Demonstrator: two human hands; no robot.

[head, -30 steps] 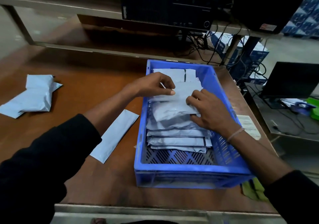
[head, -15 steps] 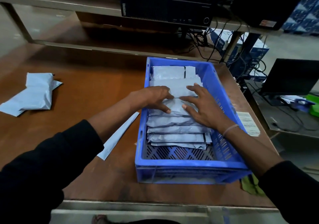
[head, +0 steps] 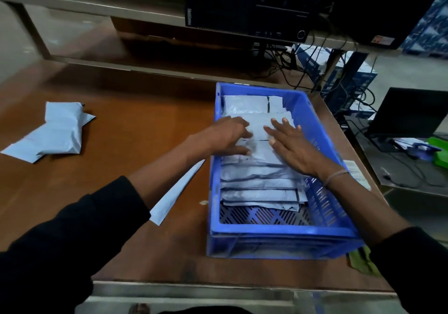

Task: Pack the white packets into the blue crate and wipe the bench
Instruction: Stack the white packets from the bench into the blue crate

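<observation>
A blue crate (head: 278,233) stands on the brown bench (head: 135,129) at the right. Inside it lies an overlapping row of several white packets (head: 257,185). My left hand (head: 228,134) and my right hand (head: 291,144) both lie flat on the packets in the middle of the row, fingers spread and pressing down. Two white packets (head: 55,132) lie loose on the bench at the far left. A flat white packet (head: 174,192) lies on the bench just left of the crate, partly under my left forearm.
A green cloth (head: 363,260) peeks out at the crate's near right corner. A paper label (head: 356,173) lies on the bench to the right of the crate. A black computer case (head: 247,6) stands on the shelf behind. A laptop (head: 412,112) and cables sit on the side table.
Both hands laid the held packet down onto the row in the crate, then flattened and slid further along the packets, pressing them down.
</observation>
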